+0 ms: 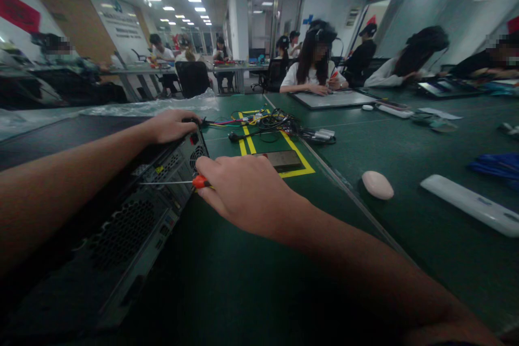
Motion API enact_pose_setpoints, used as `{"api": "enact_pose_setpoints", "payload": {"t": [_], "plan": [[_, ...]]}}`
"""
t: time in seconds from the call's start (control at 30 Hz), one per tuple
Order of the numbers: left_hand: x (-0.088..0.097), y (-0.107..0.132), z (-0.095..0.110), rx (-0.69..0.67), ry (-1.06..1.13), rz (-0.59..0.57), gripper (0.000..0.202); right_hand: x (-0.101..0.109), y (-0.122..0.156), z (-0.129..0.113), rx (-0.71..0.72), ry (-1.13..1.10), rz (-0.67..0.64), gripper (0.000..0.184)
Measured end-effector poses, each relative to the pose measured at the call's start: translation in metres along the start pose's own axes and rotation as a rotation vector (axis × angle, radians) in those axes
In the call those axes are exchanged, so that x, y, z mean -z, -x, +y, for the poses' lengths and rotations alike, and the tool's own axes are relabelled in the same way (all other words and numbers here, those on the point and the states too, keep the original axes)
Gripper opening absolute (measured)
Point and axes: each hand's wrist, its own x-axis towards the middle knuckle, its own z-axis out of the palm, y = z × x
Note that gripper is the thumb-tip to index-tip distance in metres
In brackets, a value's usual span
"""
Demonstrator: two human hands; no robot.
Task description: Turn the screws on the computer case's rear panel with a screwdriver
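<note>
A black computer case [133,216] lies on its side on the green table, its perforated rear panel facing me. My left hand [170,125] rests on the case's far top corner, fingers curled over the edge. My right hand [243,192] is closed round a screwdriver [178,182] with an orange handle. Its thin metal shaft points left and its tip meets the rear panel near the fan grille.
Loose coloured cables [267,119] and a brown block [284,159] lie inside a yellow taped rectangle behind my hands. A pink mouse [377,184] and a white keyboard [470,204] lie to the right. Several people sit working at the tables beyond.
</note>
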Motion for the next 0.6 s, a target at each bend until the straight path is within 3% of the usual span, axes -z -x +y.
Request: {"api": "enact_pose_setpoints", "payload": {"t": [0.6], "plan": [[-0.0008,-0.0001,-0.0014,-0.007,-0.007,0.011,0.064,-0.0034,0.0004,-0.0011,-0.001,-0.018,-0.017,0.024]]}}
